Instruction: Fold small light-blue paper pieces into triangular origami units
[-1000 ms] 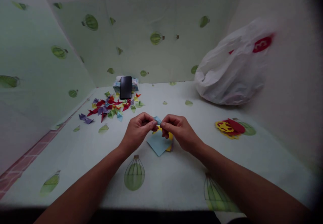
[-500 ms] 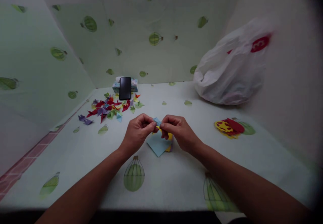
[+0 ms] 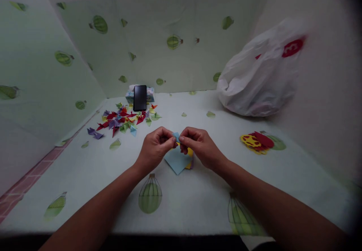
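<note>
Fingers (image 3: pixel 169 142) pinching blue paper (image 3: pixel 176 136), balloon-print table (image 3: pixel 195 205), wall (image 3: pixel 144 32)

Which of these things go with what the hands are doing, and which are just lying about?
In use:
folded blue paper, pinched by left hand and right hand
paper sheets below
probably the folded-paper pile

Seemingly just lying about:
smartphone
tissue box
white plastic bag
red and yellow cut-outs

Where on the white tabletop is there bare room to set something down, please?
Bare patches: beyond the left hand and right hand, between the multicoloured folded-paper pieces and the white plastic bag; and between the forearms, nearer than the light-blue square paper sheet. Crowded: among those pieces, before the black rectangular phone, and beneath the hands.
</note>
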A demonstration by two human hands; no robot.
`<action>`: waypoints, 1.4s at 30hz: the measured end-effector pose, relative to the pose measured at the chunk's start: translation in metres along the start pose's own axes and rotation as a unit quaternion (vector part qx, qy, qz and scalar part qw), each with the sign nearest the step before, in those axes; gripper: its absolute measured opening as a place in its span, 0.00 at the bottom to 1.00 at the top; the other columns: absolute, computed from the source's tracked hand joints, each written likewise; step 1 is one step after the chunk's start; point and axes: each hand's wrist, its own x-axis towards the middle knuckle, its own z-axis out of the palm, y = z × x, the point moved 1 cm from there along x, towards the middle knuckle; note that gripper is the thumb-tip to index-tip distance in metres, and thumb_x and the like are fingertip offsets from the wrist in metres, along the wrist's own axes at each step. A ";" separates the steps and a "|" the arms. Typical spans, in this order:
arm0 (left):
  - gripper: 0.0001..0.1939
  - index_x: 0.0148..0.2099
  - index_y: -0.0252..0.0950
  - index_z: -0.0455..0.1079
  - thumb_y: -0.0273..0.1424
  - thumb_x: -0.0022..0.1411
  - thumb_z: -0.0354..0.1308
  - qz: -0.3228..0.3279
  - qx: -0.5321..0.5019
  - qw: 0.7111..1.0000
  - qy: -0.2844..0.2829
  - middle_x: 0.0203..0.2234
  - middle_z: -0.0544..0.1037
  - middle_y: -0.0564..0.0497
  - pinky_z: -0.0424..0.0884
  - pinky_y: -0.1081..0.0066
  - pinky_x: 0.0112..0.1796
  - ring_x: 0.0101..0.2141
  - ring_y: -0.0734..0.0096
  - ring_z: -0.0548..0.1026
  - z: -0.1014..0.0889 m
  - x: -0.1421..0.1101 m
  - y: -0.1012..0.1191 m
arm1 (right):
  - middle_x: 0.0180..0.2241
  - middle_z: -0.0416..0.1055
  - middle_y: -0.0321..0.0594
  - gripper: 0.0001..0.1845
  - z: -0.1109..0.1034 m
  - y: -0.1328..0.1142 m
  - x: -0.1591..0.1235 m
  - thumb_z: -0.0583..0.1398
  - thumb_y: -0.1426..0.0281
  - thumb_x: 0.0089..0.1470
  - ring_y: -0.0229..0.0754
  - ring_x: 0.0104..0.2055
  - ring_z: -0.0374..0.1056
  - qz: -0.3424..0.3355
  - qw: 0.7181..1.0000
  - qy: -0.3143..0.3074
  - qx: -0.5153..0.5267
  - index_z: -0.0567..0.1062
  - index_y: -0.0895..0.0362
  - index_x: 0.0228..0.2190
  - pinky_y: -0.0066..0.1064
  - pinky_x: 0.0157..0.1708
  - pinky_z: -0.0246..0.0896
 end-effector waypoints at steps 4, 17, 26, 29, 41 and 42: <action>0.08 0.31 0.34 0.70 0.32 0.55 0.66 0.000 -0.001 1.000 -0.011 0.23 0.77 0.53 0.72 0.72 0.31 0.27 0.73 0.76 -0.001 0.000 0.002 | 0.20 0.70 0.34 0.12 0.000 -0.002 0.000 0.64 0.64 0.52 0.35 0.22 0.64 -0.001 1.000 -0.008 0.003 0.73 0.57 0.23 0.30 0.27 0.58; 0.08 0.30 0.35 0.70 0.31 0.56 0.65 0.007 0.010 1.000 -0.022 0.24 0.77 0.52 0.71 0.72 0.31 0.27 0.73 0.75 -0.002 0.001 0.003 | 0.19 0.70 0.34 0.10 -0.001 -0.004 -0.001 0.64 0.66 0.51 0.34 0.21 0.64 0.007 1.000 -0.010 0.005 0.74 0.57 0.22 0.30 0.26 0.58; 0.08 0.31 0.35 0.69 0.32 0.57 0.64 0.011 0.034 0.999 -0.020 0.25 0.77 0.52 0.72 0.70 0.32 0.27 0.72 0.75 -0.004 0.002 0.002 | 0.20 0.71 0.34 0.13 0.000 -0.002 -0.001 0.65 0.63 0.51 0.34 0.22 0.64 0.022 0.999 -0.014 0.028 0.72 0.57 0.22 0.30 0.26 0.60; 0.08 0.31 0.35 0.69 0.31 0.57 0.64 0.011 0.038 0.999 -0.022 0.25 0.77 0.52 0.72 0.70 0.32 0.28 0.72 0.75 -0.005 0.003 0.000 | 0.21 0.71 0.34 0.13 -0.001 -0.001 0.000 0.65 0.63 0.51 0.34 0.22 0.64 0.032 0.998 -0.030 0.034 0.71 0.57 0.23 0.30 0.26 0.60; 0.07 0.35 0.35 0.69 0.30 0.58 0.64 0.034 0.029 0.999 -0.007 0.26 0.76 0.55 0.73 0.73 0.32 0.28 0.74 0.77 -0.006 0.002 0.000 | 0.23 0.70 0.34 0.12 -0.001 0.004 0.002 0.61 0.63 0.55 0.34 0.22 0.65 -0.016 0.998 -0.022 -0.061 0.71 0.58 0.27 0.30 0.26 0.59; 0.08 0.38 0.35 0.70 0.30 0.57 0.64 0.030 0.021 0.999 -0.006 0.27 0.76 0.55 0.74 0.73 0.32 0.28 0.74 0.77 -0.005 0.002 0.000 | 0.23 0.70 0.34 0.12 -0.001 0.004 0.002 0.61 0.63 0.56 0.34 0.22 0.65 -0.019 0.997 -0.021 -0.070 0.70 0.58 0.27 0.30 0.26 0.59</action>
